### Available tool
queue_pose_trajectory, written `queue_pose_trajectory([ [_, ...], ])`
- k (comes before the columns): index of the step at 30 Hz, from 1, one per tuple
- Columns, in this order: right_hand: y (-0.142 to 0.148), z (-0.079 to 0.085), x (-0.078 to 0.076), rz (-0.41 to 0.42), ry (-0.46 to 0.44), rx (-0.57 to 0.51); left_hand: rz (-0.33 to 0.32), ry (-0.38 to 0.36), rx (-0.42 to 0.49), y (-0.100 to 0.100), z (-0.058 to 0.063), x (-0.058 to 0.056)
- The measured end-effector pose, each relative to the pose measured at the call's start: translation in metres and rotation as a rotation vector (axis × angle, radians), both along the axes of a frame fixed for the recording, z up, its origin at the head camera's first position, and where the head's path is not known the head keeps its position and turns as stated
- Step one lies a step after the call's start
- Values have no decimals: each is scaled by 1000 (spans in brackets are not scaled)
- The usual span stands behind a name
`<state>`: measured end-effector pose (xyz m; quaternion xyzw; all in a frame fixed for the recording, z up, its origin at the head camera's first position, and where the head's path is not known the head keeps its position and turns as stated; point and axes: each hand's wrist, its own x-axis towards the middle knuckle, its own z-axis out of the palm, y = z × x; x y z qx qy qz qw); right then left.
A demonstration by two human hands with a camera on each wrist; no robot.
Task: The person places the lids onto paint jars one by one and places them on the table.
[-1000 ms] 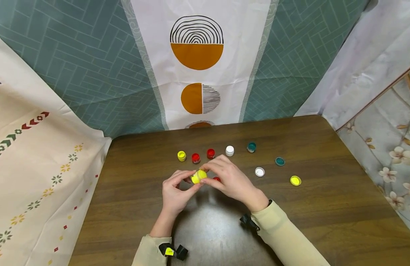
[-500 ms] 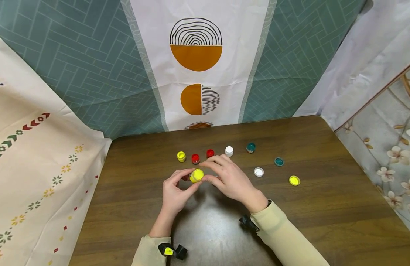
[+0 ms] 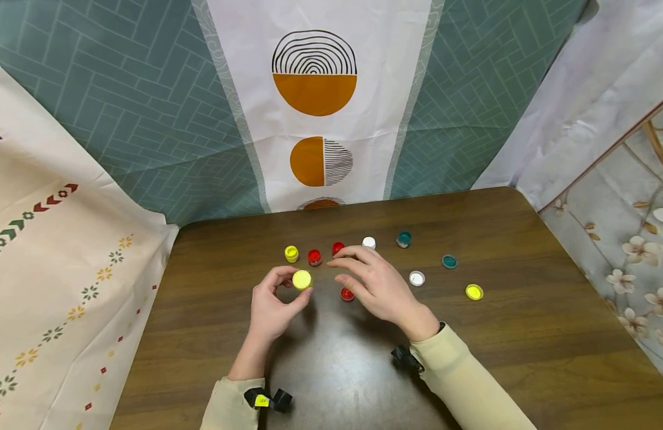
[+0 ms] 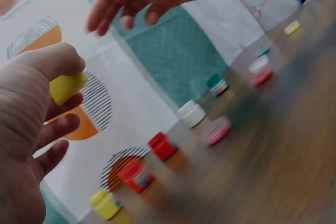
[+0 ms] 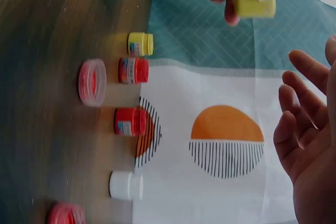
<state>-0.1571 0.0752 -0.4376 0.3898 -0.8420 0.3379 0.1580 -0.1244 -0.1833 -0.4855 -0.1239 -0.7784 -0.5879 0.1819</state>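
Note:
My left hand (image 3: 278, 304) pinches a small yellow paint jar (image 3: 301, 280) between thumb and fingers, above the table. In the head view the jar's round top faces the camera; I cannot tell whether a lid is on it. The same yellow jar (image 5: 254, 0) shows at the top of the right wrist view. My right hand (image 3: 377, 286) hovers to the right, apart from the jar, its fingers spread and holding nothing. Below and between the hands lies a red lid (image 3: 347, 294). Beyond the left hand stand another yellow jar (image 3: 291, 254) and a red jar (image 3: 314, 258).
Further along the row stand a second red jar (image 3: 338, 248), a white jar (image 3: 368, 242) and a teal jar (image 3: 404, 239). To the right lie a white lid (image 3: 417, 278), a teal lid (image 3: 449, 261) and a yellow lid (image 3: 473, 292) on the brown table (image 3: 525, 346).
My right hand has let go of the yellow jar, and its fingers have spread. The left hand has drawn the jar left, its top now turned up. The red lid has come into view.

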Motion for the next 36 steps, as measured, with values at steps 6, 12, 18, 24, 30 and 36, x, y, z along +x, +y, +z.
queue_pose_trajectory([
  [6,18,-3,-2,-30,-27,-9,2,-78,-156,-36,2,-4],
  [12,35,-9,-2,-74,-78,1,84,-240,-380,-75,-13,-4],
  [18,47,-14,-1,-105,-136,22,91,-346,-476,-95,-27,-2],
  [24,54,-20,0,-122,-153,39,87,-377,-483,-101,-28,-2],
  [30,56,-21,1,-133,-169,45,85,-403,-498,-102,-29,-4],
  [36,57,-22,1,-135,-174,48,61,-427,-509,-103,-27,-5],
])
